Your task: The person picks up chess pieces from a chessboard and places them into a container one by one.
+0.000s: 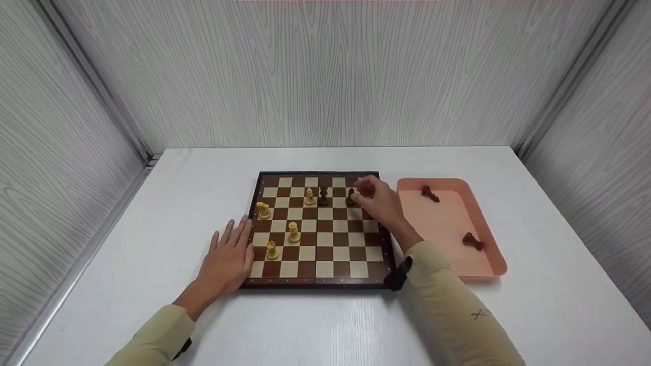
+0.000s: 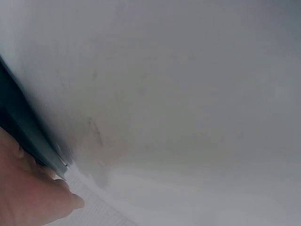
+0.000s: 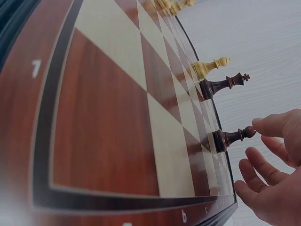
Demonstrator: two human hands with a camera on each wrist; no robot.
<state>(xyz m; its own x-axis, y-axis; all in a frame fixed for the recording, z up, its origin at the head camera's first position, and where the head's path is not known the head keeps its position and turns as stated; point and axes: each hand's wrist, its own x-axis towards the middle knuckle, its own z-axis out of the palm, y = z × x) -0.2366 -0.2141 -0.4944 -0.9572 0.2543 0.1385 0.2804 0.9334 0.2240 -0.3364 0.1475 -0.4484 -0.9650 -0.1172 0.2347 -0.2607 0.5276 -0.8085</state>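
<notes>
Head view puts the work on the chessboard [image 1: 341, 239], where a dark round-headed piece [image 1: 350, 199] stands upright on the far right part of the squares. The right hand [image 1: 380, 202] is at it: in the right wrist view the thumb tip sits at or just beside the round head, while the other fingers are loosely bent and spread apart, so no firm pinch shows; whether skin meets wood I cannot tell. The left hand [image 1: 226, 259] lies flat along the board's left edge, its fingers straight and near one another, which should steady the board. Whether the dark piece is being taken or let go, the pictures do not settle; either way, the handling seems best done at the head, with thumb and forefinger moving straight up or down so that the base does not tip. The loose fingers should be held clear of the piece, and the dark king [image 1: 323, 195], some squares to the left with a pale piece [image 1: 309, 196] just beside it, calls for care against a sideways sweep. To the right, the pink tray [image 1: 440, 218] holds two dark pieces [image 1: 473, 241] lying on their sides; a low forearm could brush its near rim.
</notes>
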